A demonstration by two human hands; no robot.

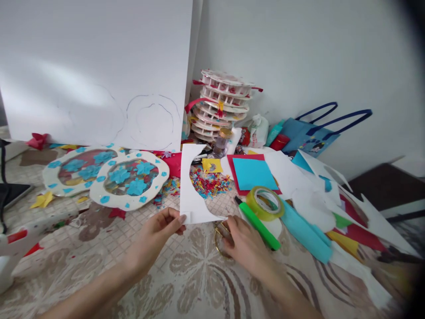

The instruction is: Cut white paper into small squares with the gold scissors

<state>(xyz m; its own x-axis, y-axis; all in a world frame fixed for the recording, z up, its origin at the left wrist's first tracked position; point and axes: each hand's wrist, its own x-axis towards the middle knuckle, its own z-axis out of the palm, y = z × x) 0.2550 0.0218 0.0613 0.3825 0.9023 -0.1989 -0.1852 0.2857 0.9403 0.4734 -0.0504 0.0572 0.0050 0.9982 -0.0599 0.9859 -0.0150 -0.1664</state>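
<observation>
A white sheet (190,190) with a curved cut along its right side stands in front of me. My left hand (164,226) pinches its lower left corner between thumb and fingers, where a small folded flap shows. At the sheet's lower right tip is my right hand (242,239), closed around a pair of scissors with gold handle loops (218,243). The blades are mostly hidden by the fingers and the sheet. Just right of that hand lies a green marker (260,227), with a roll of clear yellowish tape (264,203) behind it.
Colored paper scraps (210,181) lie behind the sheet. Two white rings with blue paper flowers (129,179) rest at left, near a glue gun (20,243). Blue paper (255,173) lies right of center. A tiered white structure (222,104) and a blue bag (307,137) stand behind.
</observation>
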